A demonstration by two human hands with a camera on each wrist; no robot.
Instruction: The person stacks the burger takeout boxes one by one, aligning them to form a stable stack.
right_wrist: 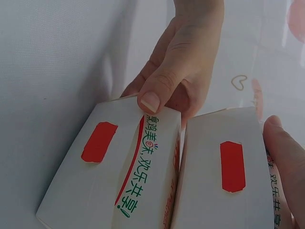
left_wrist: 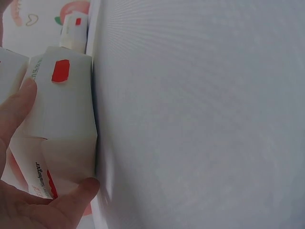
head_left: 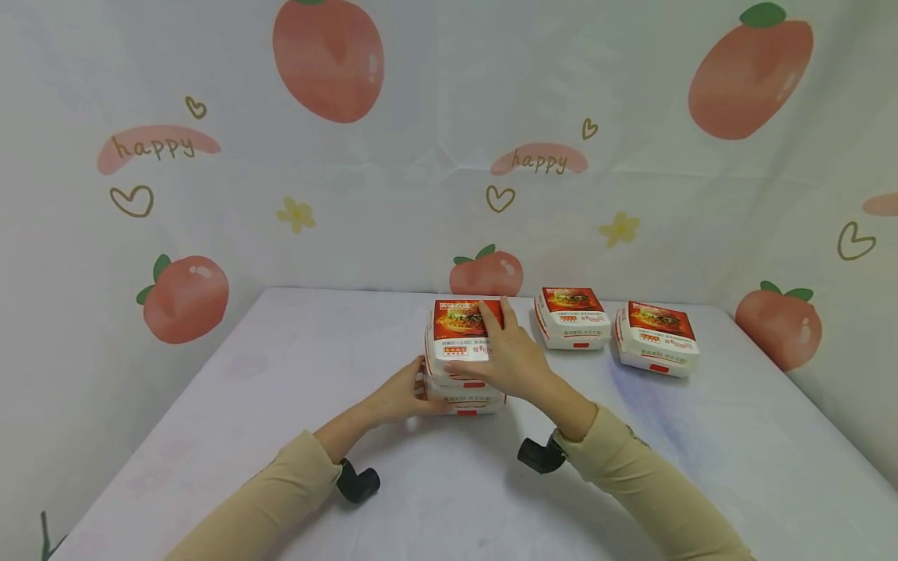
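Note:
Two white burger boxes with red printed lids stand stacked at the middle of the table. My left hand (head_left: 401, 396) holds the lower box (head_left: 468, 402) at its left side, thumb on the front face and fingers along the side. My right hand (head_left: 517, 360) grips the upper box (head_left: 456, 331) from above and the right, with its thumb across the front. In the right wrist view, the upper box (right_wrist: 206, 176) sits against the lower box (right_wrist: 102, 174). The lower box's white wall and red tab (left_wrist: 60, 70) show in the left wrist view.
Two more burger boxes, one (head_left: 571, 319) behind and one (head_left: 657, 339) farther right, sit at the right rear of the white-covered table (head_left: 295, 343). A backdrop cloth (head_left: 421, 93) with printed fruit hangs behind the table.

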